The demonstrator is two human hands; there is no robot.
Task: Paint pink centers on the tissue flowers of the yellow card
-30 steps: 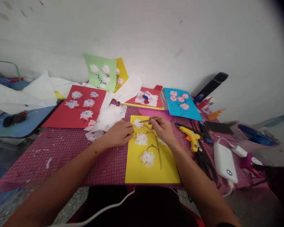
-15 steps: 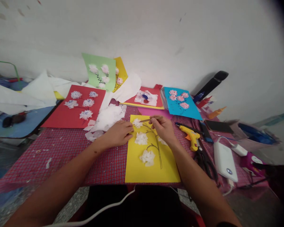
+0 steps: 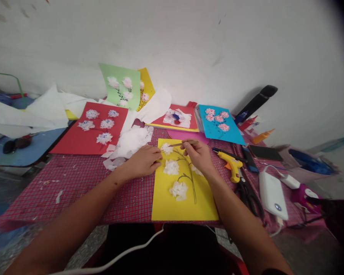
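Observation:
A yellow sheet [image 3: 186, 212] lies in front of me, bearing several white crumpled-paper flowers [image 3: 178, 190] and grey drawn stems [image 3: 193, 183]. My right hand [image 3: 199, 154] is over the sheet's upper right, its fingers pinched on a thin brown stick [image 3: 176, 144], perhaps a pencil or brush. The stick's tip touches or nearly touches the top left flower [image 3: 166, 148]. One flower is partly hidden by my right hand. My left hand [image 3: 145, 160] rests flat with fingers outstretched at the sheet's left edge, beside a pile of white paper pieces [image 3: 133, 141].
A yellow glue gun [image 3: 232, 166], black scissors [image 3: 252, 200] and a white power bank [image 3: 273, 194] lie on the right. Finished flower pictures stand around: a red sheet [image 3: 74, 141], a green sheet [image 3: 106, 72] and a blue sheet [image 3: 235, 133]. Paint bottles [image 3: 262, 136] lie at the back right.
Almost nothing differs. Both hands keep their places, and the stick's tip stays at the top left flower; the view has shifted very slightly.

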